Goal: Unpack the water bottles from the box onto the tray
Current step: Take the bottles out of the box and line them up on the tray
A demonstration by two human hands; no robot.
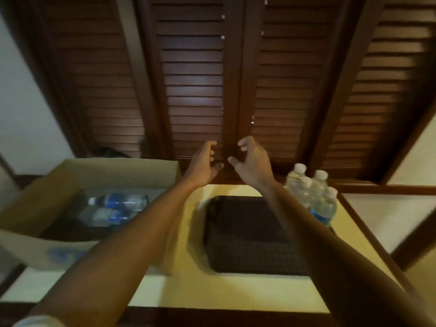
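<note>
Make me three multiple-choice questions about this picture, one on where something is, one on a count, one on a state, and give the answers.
1. Where do the upright clear plastic water bottles stand?
A. inside the box
B. right of the dark woven tray
C. on the floor

2. How many bottles can be seen lying in the open brown cardboard box?
A. two
B. five
C. none

3. What are the left hand and right hand doing?
A. each grips a bottle
B. both press on the tray
C. both are raised, fingers loosely curled, holding nothing

Answers:
1 B, the capped bottles cluster at the tray's right edge.
2 A, two blue-labelled bottles lie on their sides there.
3 C, both hands hang in front of the dark louvred doors, with nothing in their grip.
</note>
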